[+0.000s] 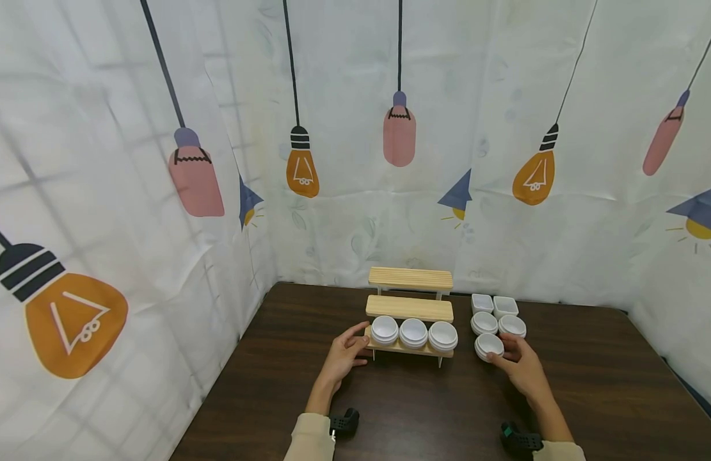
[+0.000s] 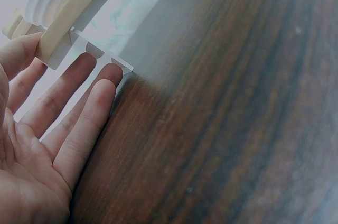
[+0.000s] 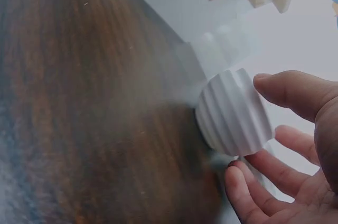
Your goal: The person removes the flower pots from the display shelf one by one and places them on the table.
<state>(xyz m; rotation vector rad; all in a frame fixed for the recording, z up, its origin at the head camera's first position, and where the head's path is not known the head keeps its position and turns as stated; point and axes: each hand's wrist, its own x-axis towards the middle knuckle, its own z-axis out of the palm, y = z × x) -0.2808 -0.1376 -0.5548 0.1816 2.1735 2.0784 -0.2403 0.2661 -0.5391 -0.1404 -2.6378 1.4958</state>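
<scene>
Dark wood-grain table (image 1: 424, 410), boxed in by white curtains w/ printed bulbs (image 1: 302, 168). A stepped wooden rack (image 1: 409, 310) is seen just ahead of the hands, between them. Three white ribbed bowls (image 1: 413, 331) are lined up on its lowest step; the upper steps are bare.

Left hand (image 1: 345, 355) is laid at the rack's left end, fingers (image 2: 79, 129) straight and relaxed, nothing gripped. In the left wrist view the fingertips are shown just beside the rack's leg and bottom shelf edge; touching or a hair apart can't be told.

Right hand (image 1: 519, 366) is cupped round the nearest ribbed bowl (image 3: 232, 113) of a cluster to the rack's right, thumb over one side, fingers curled under the other. Bowl is still down on the table. Beyond that hand, more small dishes (image 1: 495, 314) are packed touching: two round, then two square at the back.

Risks, as judged from here:
- Bowl is held by its fluted side only; w/ a light pinch it could be slipped or tipped on lifting.
- Neighbours are touching it, so they could be knocked or dragged along.
- Rack looks light; it could be nudged by the left hand and the three bowls shaken off the narrow step.
- A bowl set near the step's edge could be toppled.
</scene>
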